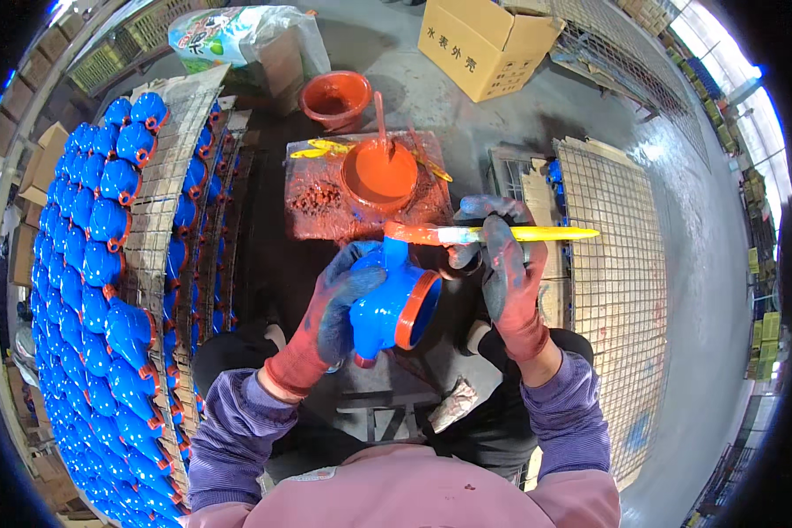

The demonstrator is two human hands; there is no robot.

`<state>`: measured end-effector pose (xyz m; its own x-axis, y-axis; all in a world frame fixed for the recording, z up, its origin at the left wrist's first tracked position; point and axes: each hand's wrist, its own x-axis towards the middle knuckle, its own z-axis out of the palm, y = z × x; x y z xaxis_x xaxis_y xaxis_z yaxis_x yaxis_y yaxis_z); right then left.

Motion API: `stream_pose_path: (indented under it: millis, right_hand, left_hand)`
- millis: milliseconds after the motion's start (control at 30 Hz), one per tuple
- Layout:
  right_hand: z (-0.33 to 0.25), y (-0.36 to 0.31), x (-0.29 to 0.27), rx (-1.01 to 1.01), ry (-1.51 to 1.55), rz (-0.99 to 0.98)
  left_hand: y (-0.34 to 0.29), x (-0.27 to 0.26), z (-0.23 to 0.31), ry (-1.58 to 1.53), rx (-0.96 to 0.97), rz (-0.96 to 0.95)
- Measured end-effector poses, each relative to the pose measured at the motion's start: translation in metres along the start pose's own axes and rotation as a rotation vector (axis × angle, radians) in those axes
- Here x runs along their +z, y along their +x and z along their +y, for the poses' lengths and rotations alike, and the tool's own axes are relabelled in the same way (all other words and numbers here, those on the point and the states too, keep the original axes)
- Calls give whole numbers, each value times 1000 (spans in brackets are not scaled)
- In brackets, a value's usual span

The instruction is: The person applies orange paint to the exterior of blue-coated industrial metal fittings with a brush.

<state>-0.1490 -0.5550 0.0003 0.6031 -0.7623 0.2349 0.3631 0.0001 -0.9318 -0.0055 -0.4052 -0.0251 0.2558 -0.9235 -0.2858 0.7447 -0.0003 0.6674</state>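
My left hand (333, 306), in a red glove with a dark palm, grips a glossy blue water meter housing (377, 301). The housing's round opening faces right and has a red-painted rim. In my gloved right hand (509, 264) is a paintbrush (537, 234) with a yellow handle, held level. Its red-loaded bristles touch the top end of the housing's upright blue neck. Beyond both hands, a bowl of red paint (378, 180) stands on a paint-splattered board, with a stick standing in it.
Many blue housings with red rims (92, 264) fill stacked racks on the left. A wire-mesh rack (620, 290) stands at the right. Farther off are a red basin (335, 99), a cardboard box (484, 48) and a plastic sack (238, 35). Yellow-handled brushes (321, 150) lie beside the bowl.
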Motion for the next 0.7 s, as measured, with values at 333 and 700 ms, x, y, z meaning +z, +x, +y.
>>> stream_pose_path:
  millis: [333,700]
  right_hand:
    - [13,0,-3,300,572,-28]
    - [-20,-8,5,-47,248,29]
  left_hand:
    - [-8,-4,-13,-714,-341,-489]
    - [-8,-7,-12,-398,-431,-377]
